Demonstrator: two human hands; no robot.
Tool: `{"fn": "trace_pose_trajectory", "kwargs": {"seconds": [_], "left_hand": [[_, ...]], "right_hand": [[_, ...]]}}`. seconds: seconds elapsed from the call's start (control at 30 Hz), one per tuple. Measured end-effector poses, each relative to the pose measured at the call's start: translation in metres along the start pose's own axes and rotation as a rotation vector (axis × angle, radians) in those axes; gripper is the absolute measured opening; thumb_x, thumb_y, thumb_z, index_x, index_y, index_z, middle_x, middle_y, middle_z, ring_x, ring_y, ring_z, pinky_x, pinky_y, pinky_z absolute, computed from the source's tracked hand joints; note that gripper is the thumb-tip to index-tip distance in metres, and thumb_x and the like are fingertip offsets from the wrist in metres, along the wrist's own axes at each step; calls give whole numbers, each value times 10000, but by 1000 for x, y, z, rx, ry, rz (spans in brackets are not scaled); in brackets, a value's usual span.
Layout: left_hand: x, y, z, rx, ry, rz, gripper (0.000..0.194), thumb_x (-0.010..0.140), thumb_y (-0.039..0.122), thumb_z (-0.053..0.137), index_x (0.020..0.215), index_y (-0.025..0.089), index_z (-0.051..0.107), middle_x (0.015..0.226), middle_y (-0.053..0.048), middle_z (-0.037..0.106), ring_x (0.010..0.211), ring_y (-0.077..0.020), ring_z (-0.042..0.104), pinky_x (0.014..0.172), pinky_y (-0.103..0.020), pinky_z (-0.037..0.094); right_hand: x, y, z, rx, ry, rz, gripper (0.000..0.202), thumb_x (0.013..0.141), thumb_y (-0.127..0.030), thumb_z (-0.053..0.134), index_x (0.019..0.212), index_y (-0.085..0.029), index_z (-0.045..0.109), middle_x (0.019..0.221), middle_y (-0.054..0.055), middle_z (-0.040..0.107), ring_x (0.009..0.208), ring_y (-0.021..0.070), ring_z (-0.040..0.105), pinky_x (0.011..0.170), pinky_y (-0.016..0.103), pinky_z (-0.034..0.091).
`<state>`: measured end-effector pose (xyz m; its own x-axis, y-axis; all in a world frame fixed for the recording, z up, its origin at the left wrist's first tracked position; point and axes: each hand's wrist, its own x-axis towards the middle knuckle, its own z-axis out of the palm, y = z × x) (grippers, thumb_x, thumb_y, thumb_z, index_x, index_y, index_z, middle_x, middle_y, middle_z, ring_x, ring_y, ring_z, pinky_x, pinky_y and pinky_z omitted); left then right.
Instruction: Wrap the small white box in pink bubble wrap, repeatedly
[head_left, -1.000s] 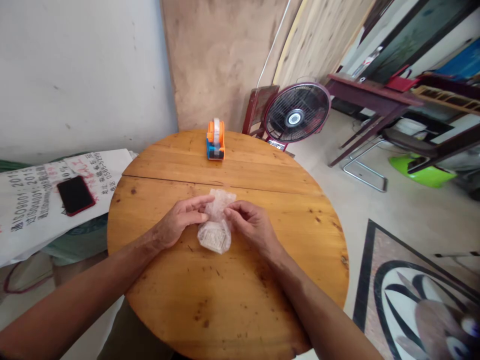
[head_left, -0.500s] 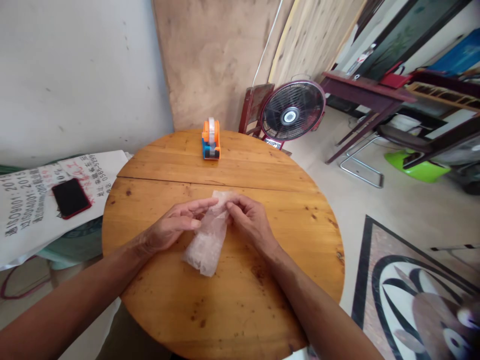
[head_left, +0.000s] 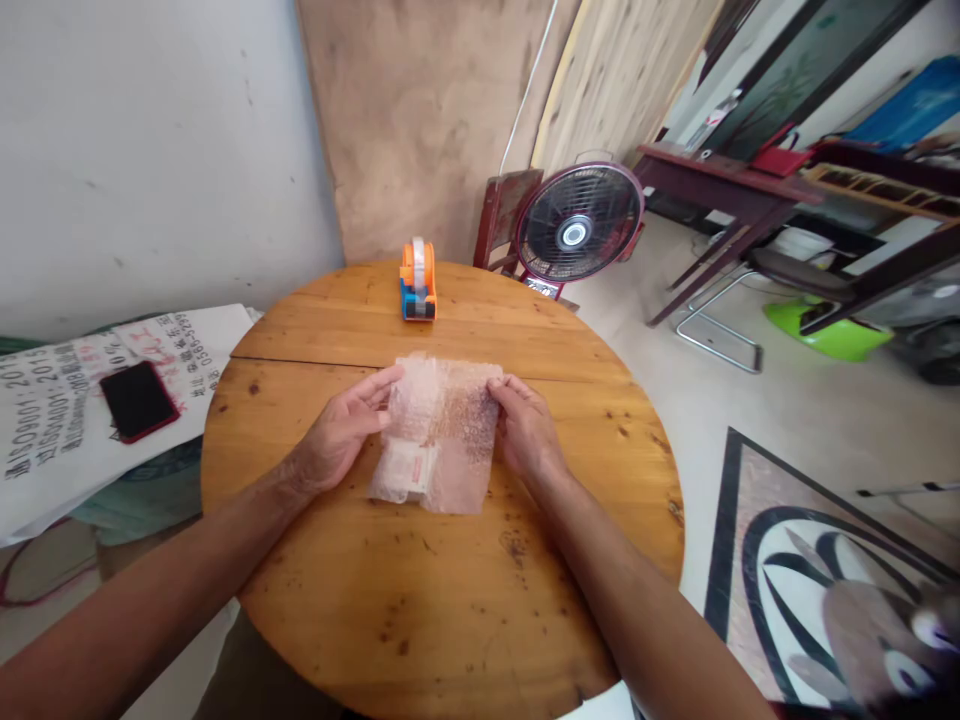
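Observation:
A sheet of pinkish, see-through bubble wrap (head_left: 466, 440) lies partly unfolded on the round wooden table (head_left: 420, 610). On its lower left part sits a small white box (head_left: 412, 468) with a red mark, apparently under or within a layer of the wrap. My left hand (head_left: 346, 428) holds the left edge, fingers at the upper corner and thumb lower down. At the upper right corner, my right hand (head_left: 531, 428) pinches the wrap between thumb and fingers.
An orange and blue tape dispenser (head_left: 418, 282) stands at the table's far side. Left of the table, a phone (head_left: 139, 400) rests on a printed white sack (head_left: 45, 440). Behind on the right are a fan (head_left: 579, 222) and a dark red table (head_left: 724, 190).
The bubble wrap, a narrow folded bundle before, is now spread open to the right, showing the white box. My right hand has moved right with its edge; my left hand shifted slightly.

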<state>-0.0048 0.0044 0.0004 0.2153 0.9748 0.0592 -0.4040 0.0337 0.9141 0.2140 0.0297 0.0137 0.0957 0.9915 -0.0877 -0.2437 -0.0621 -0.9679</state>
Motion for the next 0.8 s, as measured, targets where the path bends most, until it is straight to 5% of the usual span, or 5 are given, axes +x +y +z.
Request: {"fn": "trace_pose_trajectory", "kwargs": {"seconds": [0.13,0.23,0.4,0.63,0.8], "left_hand": [[-3,1,2,444,5,173,555,789,267,660,1334,214,566,1337,-108,595,1237,-279,531,989,-415,438],[-8,0,1,808,190,415,434,789,202,634,1222,196,600,1133,-83,619,1013,-213,574,861,-358,459],[-11,-1,2,922,327,600,133,820,210,614,952,195,619,778,11,564,681,-132,502,660,-277,433],[-7,11,25,994,252,175,381,661,461,786,820,216,542,770,14,573,663,-157,521,626,-291,420],[0,15,33,912,200,15,347,656,419,777,814,212,548,746,10,595,666,-175,546,613,-300,422]], "right_hand": [[1,1,-1,44,-49,47,205,671,-368,744,701,-212,616,689,-26,624,616,135,529,601,254,411],[0,1,0,94,-138,94,239,688,-398,766,803,-218,658,783,-10,688,698,158,608,696,286,478],[-4,-1,1,113,-235,126,306,724,-448,764,913,-228,665,884,18,733,805,200,679,772,332,520],[-17,-8,7,48,-356,119,382,735,-499,711,1016,-241,688,962,47,753,934,258,697,772,366,545],[-21,-7,9,-24,-360,127,451,741,-563,670,1053,-237,688,974,65,751,922,269,689,744,379,542]]}}
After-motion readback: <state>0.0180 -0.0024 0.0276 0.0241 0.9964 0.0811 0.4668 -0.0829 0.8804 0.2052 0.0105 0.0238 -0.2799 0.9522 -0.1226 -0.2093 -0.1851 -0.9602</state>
